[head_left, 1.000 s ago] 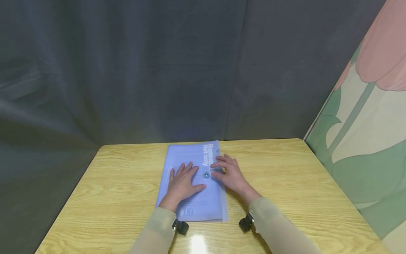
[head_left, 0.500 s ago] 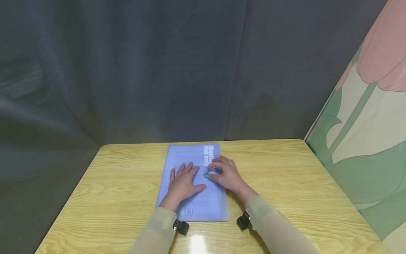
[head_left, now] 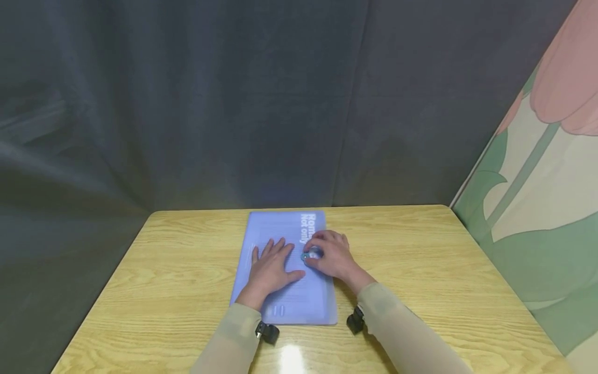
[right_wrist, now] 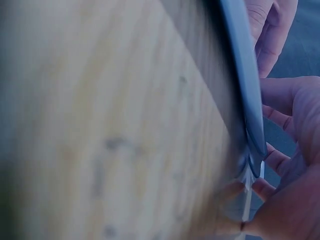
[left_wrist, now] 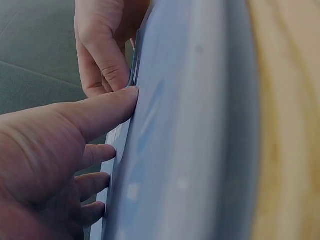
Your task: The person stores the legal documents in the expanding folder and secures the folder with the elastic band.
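Note:
A translucent blue-purple plastic document folder (head_left: 299, 304) lies on the table, with white lettering near its right side and printed sheets showing through. My left hand (head_left: 269, 272) rests on the folder with fingers spread, thumb pointing toward the round teal snap button (head_left: 305, 256). At that button, the thumb and index finger of my right hand (head_left: 333, 255) pinch together in a loop; the other fingers curl behind and hide part of the lettering. In the left wrist view the left thumb (left_wrist: 107, 110) touches the folder's surface. The right wrist view shows the folder's side edge (right_wrist: 250, 95) beside the right hand.
The wooden table (head_left: 177, 275) extends on both sides of the folder. A dark curtain (head_left: 243, 104) hangs behind its far edge, and a flower-patterned cloth (head_left: 542, 208) stands at the right. Black wrist cameras (head_left: 268, 332) sit below both sleeves.
My right hand has shifted left onto the button, and its thumb and index finger have drawn together. The folder's far right corner has come down slightly. My left hand stays in place.

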### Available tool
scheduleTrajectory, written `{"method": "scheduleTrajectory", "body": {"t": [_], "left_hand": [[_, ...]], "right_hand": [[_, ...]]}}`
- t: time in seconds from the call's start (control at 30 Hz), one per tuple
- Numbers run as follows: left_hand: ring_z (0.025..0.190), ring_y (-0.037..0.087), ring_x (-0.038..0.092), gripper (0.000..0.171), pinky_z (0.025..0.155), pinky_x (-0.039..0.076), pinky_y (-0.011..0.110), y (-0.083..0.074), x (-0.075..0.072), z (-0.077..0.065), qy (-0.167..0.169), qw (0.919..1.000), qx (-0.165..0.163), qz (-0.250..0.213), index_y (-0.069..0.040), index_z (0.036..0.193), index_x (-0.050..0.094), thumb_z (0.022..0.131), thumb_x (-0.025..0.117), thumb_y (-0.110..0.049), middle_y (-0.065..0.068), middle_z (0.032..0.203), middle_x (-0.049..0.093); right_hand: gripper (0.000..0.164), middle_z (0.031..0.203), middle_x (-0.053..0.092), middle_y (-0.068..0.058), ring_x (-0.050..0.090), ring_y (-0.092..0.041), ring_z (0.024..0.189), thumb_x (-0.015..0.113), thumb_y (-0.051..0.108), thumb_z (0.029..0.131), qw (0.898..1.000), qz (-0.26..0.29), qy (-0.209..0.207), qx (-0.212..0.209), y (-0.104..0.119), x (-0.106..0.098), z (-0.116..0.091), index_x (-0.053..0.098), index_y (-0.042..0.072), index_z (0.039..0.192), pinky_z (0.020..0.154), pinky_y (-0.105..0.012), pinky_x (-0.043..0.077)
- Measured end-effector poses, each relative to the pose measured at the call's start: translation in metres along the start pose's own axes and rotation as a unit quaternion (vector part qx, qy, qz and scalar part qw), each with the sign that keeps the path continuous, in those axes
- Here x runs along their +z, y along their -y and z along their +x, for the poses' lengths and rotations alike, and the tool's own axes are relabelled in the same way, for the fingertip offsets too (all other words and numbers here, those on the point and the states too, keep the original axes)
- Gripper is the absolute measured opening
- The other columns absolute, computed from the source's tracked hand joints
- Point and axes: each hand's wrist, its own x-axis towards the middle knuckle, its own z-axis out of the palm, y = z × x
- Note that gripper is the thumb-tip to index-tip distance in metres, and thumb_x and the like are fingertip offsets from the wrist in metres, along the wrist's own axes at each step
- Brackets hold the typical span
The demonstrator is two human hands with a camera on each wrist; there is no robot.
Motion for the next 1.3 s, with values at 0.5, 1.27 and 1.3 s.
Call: {"method": "scheduleTrajectory", "body": {"t": [0.5,1.27,1.3], "left_hand": [[0.162,0.046,0.030,0.084,0.125,0.011,0.077,0.001,0.002,0.001,-0.004,1.0000,0.003,-0.003,-0.011,0.159,0.058,0.092,0.085,-0.054,0.017,0.171,0.044],[0.162,0.046,0.029,0.083,0.125,0.011,0.077,0.000,-0.002,-0.003,-0.002,1.0000,0.000,-0.008,-0.010,0.159,0.057,0.093,0.085,-0.053,0.017,0.172,0.042],[0.162,0.046,0.029,0.083,0.125,0.011,0.077,0.000,-0.003,-0.003,-0.002,1.0000,-0.001,-0.007,-0.010,0.159,0.057,0.093,0.085,-0.053,0.017,0.172,0.042]], "right_hand": [[0.018,0.149,0.056,-0.012,0.037,-0.052,0.150,0.082,0.036,0.094,0.999,-0.031,0.030,0.029,0.008,0.000,0.005,0.079,0.030,0.111,0.122,-0.081,0.010],[0.016,0.144,0.062,-0.017,0.049,-0.046,0.144,0.088,0.021,0.093,0.999,0.038,0.012,-0.017,-0.006,-0.005,0.002,0.081,0.021,0.108,0.120,-0.084,0.010],[0.017,0.143,0.062,-0.017,0.050,-0.045,0.143,0.088,0.019,0.093,0.999,0.042,0.011,-0.021,-0.007,-0.005,0.001,0.081,0.020,0.109,0.120,-0.083,0.011]]}}
